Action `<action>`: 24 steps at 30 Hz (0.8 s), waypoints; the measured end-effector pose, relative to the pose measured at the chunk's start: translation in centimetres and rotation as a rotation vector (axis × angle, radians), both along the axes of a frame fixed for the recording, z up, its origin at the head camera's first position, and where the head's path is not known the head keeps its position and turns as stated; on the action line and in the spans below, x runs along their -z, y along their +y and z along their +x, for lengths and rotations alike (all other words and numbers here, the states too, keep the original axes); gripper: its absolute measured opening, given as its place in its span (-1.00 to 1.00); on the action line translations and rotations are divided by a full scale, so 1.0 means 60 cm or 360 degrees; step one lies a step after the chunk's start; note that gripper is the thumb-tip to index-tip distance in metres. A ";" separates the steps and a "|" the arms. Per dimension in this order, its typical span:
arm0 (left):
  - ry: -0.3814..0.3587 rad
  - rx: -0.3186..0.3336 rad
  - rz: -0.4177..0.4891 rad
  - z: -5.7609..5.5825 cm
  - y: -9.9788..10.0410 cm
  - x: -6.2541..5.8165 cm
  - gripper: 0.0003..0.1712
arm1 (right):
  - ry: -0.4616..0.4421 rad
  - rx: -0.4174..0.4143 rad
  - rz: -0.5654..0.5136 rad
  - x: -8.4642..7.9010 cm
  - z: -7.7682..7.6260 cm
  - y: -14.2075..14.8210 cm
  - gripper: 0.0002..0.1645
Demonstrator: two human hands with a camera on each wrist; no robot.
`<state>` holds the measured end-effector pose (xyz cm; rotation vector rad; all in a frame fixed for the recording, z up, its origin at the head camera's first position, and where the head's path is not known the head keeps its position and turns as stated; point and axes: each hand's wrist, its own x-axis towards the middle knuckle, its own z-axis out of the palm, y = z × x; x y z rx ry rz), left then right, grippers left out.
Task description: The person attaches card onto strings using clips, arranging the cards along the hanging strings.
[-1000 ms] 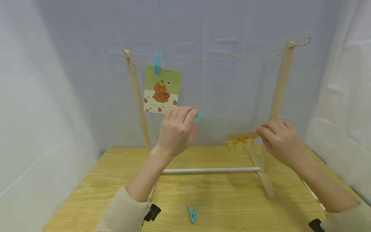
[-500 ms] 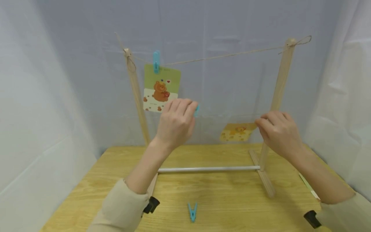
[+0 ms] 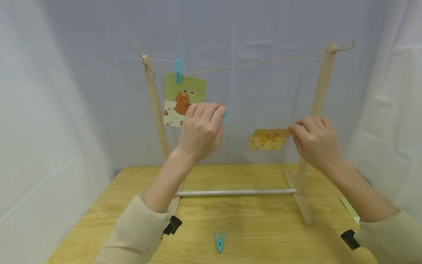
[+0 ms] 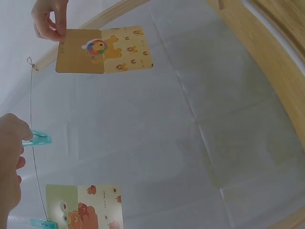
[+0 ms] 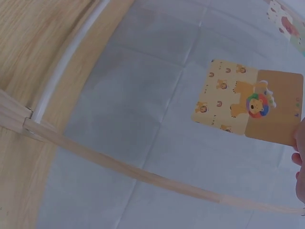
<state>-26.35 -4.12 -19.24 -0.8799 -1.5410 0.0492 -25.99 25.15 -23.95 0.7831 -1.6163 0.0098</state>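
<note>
My left hand (image 3: 202,130) pinches a blue clothespin (image 4: 40,138) between thumb and fingers, in front of the lower corner of a hung card. Toward the right, my right hand (image 3: 316,141) holds an orange and cream lion card (image 5: 250,102) by one corner, with the card tilted in the air below the string. A green and white bear card (image 3: 169,106) hangs from the twine (image 3: 250,65) near its left end, clipped by another blue clothespin (image 3: 178,70). Both hands are lower than the twine in the head view.
The twine runs between two wooden posts (image 3: 321,90), joined low down by a white rod (image 3: 237,192). One more blue clothespin (image 3: 219,242) lies on the wooden table (image 3: 257,227) in front. A green-edged card (image 3: 350,209) lies at the right, partly behind my forearm.
Both hands have risen steadily, bringing the clothespin and the lion card up toward the twine. The lion card has lifted well clear of the tabletop. The left hand now covers more of the bear card.
</note>
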 end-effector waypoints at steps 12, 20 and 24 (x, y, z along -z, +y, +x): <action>0.0010 0.0019 0.0015 0.001 0.005 -0.013 -0.82 | 0.0050 0.0013 -0.0052 -0.017 -0.012 -0.011 -0.93; 0.0071 0.0003 0.0005 -0.001 0.008 -0.026 -0.81 | 0.0058 0.0033 -0.0047 -0.024 -0.016 -0.013 -0.93; 0.0114 -0.0020 0.0003 -0.004 0.007 -0.033 -0.81 | 0.0060 0.0046 -0.0047 -0.029 -0.017 -0.014 -0.92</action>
